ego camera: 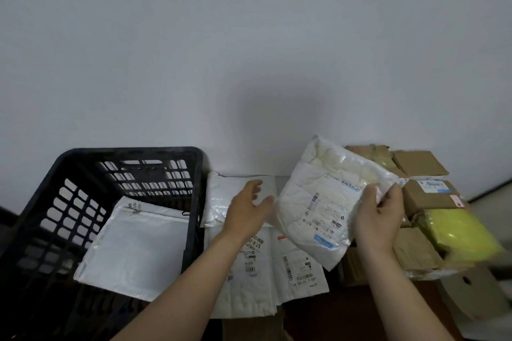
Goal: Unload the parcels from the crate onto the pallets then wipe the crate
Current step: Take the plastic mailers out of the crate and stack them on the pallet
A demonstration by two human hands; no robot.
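A black slatted plastic crate [69,171] stands at the left, and one white padded mailer [138,252] leans inside it. My right hand [379,219] is shut on the right edge of a clear-wrapped white parcel [327,202] with printed labels, held tilted above the pile. To the left of that parcel my left hand [246,207] hovers open, fingers spread, over white mailers [266,279] lying flat between the crate and the boxes.
Brown cardboard boxes [424,196] and a bright yellow bag [460,232] are stacked at the right. A pale wall rises close behind everything. A flat piece of grey cardboard [471,293] lies at the lower right on the dark floor.
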